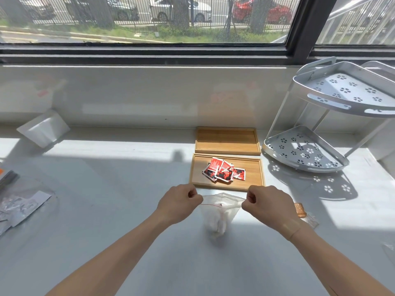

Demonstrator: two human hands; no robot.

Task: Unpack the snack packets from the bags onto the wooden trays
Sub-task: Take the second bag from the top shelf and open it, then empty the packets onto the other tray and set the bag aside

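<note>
A clear zip bag (218, 216) with a red seal line hangs above the white counter, white packets bunched in its bottom. My left hand (179, 201) pinches the bag's top left corner and my right hand (267, 204) pinches its top right corner, stretching the mouth between them. Just beyond the bag lies the near wooden tray (196, 171), holding a small heap of red snack packets (224, 169). Behind it sits a second wooden tray (226, 140) with nothing in it.
A white two-tier corner rack (316, 150) stands at the right. Clear bags with silvery packets (19, 206) lie at the left edge, a white pouch (43, 129) leans on the back wall, and an orange-brown packet (300, 209) lies behind my right wrist.
</note>
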